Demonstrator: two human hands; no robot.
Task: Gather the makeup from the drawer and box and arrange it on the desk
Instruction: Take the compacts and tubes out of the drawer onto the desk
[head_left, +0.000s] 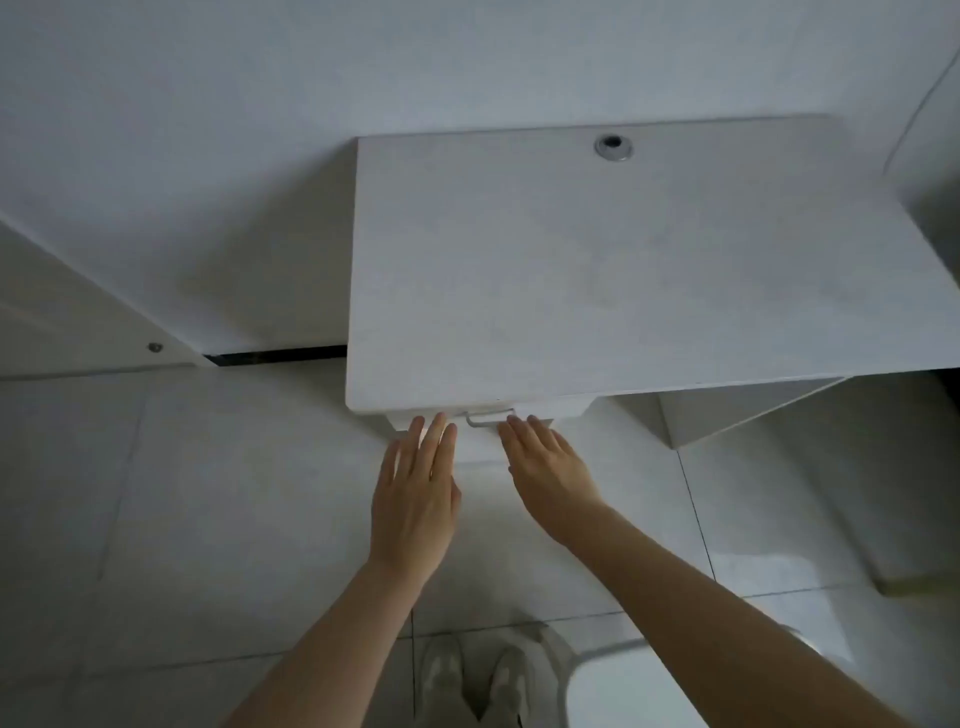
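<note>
Nearest, left hand (415, 493) and right hand (545, 467) lie flat, fingers straight, holding nothing, fingertips at the white drawer front (561, 408) either side of its thin metal handle (491, 417). Makeup not visible, presumably hidden inside. Beyond, the white rectangular table (597, 270) shows none yet. Task judged barely begun.

Left hand (415, 499) and right hand (545, 470): bare; forearms (701, 613) uncovered to the frame edge. At 6 o'clock, pair of pale grey-white sneakers (440, 675) with lighter toe panels.
</note>
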